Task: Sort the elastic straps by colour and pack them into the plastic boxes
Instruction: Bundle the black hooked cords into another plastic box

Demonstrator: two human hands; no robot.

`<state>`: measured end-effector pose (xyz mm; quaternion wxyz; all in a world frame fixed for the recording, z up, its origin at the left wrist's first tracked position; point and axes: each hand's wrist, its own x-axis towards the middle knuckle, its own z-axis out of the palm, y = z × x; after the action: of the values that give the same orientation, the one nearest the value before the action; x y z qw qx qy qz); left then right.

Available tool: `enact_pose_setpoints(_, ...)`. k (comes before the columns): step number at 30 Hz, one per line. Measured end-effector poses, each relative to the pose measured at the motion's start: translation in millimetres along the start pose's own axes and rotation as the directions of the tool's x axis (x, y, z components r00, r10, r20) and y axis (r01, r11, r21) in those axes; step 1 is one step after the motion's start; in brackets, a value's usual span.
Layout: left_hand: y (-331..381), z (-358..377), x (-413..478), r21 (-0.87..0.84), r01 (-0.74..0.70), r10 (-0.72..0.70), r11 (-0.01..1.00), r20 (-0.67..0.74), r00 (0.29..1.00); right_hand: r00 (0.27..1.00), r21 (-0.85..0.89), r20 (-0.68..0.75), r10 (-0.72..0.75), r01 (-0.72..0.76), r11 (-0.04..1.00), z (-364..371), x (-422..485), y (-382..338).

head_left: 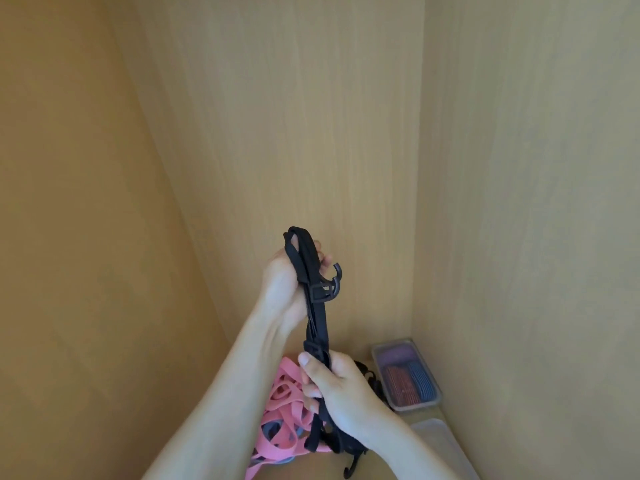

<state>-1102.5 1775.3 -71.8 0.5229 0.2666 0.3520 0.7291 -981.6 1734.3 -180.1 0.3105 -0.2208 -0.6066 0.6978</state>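
I hold a bundle of black elastic straps (pixel 313 320) with plastic hooks upright in front of the wooden back wall. My left hand (pixel 285 285) grips the folded top of the bundle, where two hooks stick out to the right. My right hand (pixel 337 393) is closed around its lower part, and the strap ends hang below my fist. Under my arms lies a heap of pink straps (pixel 282 407) with some grey-blue ones mixed in. A clear plastic box (pixel 433 379) at the right holds red, blue and purple straps.
A second clear plastic box or lid (pixel 440 441) lies nearer me, beside the right wall. More black straps (pixel 372 377) lie between the heap and the filled box. Wooden panels close in the left, back and right sides.
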Motion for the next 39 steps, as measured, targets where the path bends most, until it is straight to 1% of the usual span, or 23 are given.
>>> enact_pose_setpoints(2, -1, 8, -5, -0.025, -0.005, 0.006, 1.000, 0.068, 0.998, 0.999, -0.117, 0.040, -0.018, 0.023, 0.993, -7, 2, -3)
enact_pose_setpoints(4, 0, 14, -10, -0.077, 0.014, -0.004, 0.997, 0.139, 0.990, 0.997, -0.303, 0.071, -0.020, 0.041, 0.952, -20, 4, -10)
enact_pose_setpoints(6, 1, 16, -17, -0.059, 0.062, -0.048, 0.996, 0.217, 0.975, 0.998, -0.439, 0.050, 0.026, -0.002, 0.899, -37, 7, -19)
enact_pose_setpoints(8, -2, 15, -25, 0.000, 0.122, -0.116, 0.993, 0.291, 0.950, 0.995, -0.500, 0.025, 0.101, -0.075, 0.863, -57, 9, -28)
enact_pose_setpoints(10, -7, 12, -33, 0.035, 0.180, -0.182, 0.983, 0.325, 0.928, 0.989, -0.534, 0.017, 0.146, -0.115, 0.838, -73, 12, -39)
enact_pose_setpoints(13, -8, 14, -41, 0.116, 0.213, -0.240, 0.970, 0.333, 0.912, 0.992, -0.597, -0.047, 0.116, -0.121, 0.793, -88, 18, -50)
enact_pose_setpoints(15, -10, 18, -43, 0.171, 0.251, -0.289, 0.953, 0.259, 0.922, 0.991, -0.596, -0.123, 0.049, -0.113, 0.795, -98, 20, -57)
enact_pose_setpoints(16, -13, 18, -43, 0.224, 0.235, -0.273, 0.946, 0.157, 0.949, 0.988, -0.617, -0.153, 0.004, -0.098, 0.781, -104, 21, -61)
enact_pose_setpoints(17, -17, 17, -42, 0.286, 0.193, -0.212, 0.939, 0.037, 0.977, 0.983, -0.659, -0.177, -0.045, -0.085, 0.748, -109, 23, -65)
enact_pose_setpoints(18, -21, 13, -43, 0.353, 0.141, -0.133, 0.925, -0.047, 0.990, 0.976, -0.715, -0.197, -0.093, -0.078, 0.695, -113, 24, -68)
enact_pose_setpoints(19, -25, 11, -44, 0.403, 0.108, -0.083, 0.909, -0.080, 0.993, 0.968, -0.774, -0.209, -0.140, -0.076, 0.629, -117, 25, -71)
enact_pose_setpoints(22, -35, 1, -47, 0.534, 0.068, -0.019, 0.843, -0.097, 0.995, 0.949, -0.889, -0.214, -0.232, -0.091, 0.448, -120, 22, -76)
enact_pose_setpoints(24, -39, -6, -47, 0.632, 0.044, 0.019, 0.773, -0.093, 0.995, 0.944, -0.917, -0.205, -0.258, -0.093, 0.389, -113, 16, -77)
enact_pose_setpoints(25, -42, -7, -48, 0.697, 0.012, 0.047, 0.717, -0.066, 0.997, 0.943, -0.925, -0.200, -0.266, -0.092, 0.370, -108, 12, -78)
enact_pose_setpoints(27, -47, -9, -48, 0.793, -0.075, 0.120, 0.605, 0.003, 0.993, 0.942, -0.920, -0.191, -0.276, -0.074, 0.384, -92, 7, -78)
enact_pose_setpoints(29, -52, -8, -45, 0.833, -0.138, 0.187, 0.536, 0.043, 0.981, 0.943, -0.901, -0.188, -0.274, -0.054, 0.430, -77, 4, -79)
enact_pose_setpoints(32, -59, -8, -36, 0.857, -0.194, 0.322, 0.478, 0.035, 0.946, 0.958, -0.856, -0.171, -0.230, -0.029, 0.517, -56, -3, -74)
enact_pose_setpoints(34, -65, -12, -31, 0.865, -0.230, 0.409, 0.446, 0.031, 0.912, 0.958, -0.839, -0.168, -0.232, -0.015, 0.544, -43, -8, -66)
enact_pose_setpoints(35, -67, -14, -29, 0.868, -0.225, 0.426, 0.442, 0.017, 0.905, 0.954, -0.836, -0.177, -0.242, -0.016, 0.548, -38, -10, -62)
enact_pose_setpoints(36, -69, -15, -27, 0.859, -0.207, 0.426, 0.469, -0.015, 0.905, 0.950, -0.833, -0.188, -0.250, -0.019, 0.553, -34, -11, -58)
enact_pose_setpoints(37, -69, -16, -25, 0.824, -0.178, 0.404, 0.539, -0.067, 0.912, 0.950, -0.829, -0.189, -0.250, -0.018, 0.558, -31, -14, -54)
enact_pose_setpoints(38, -67, -17, -21, 0.756, -0.149, 0.365, 0.637, -0.126, 0.922, 0.954, -0.835, -0.172, -0.247, -0.008, 0.550, -28, -16, -49)
enact_pose_setpoints(39, -65, -16, -19, 0.676, -0.119, 0.318, 0.727, -0.179, 0.931, 0.959, -0.859, -0.127, -0.253, 0.021, 0.511, -26, -19, -43)
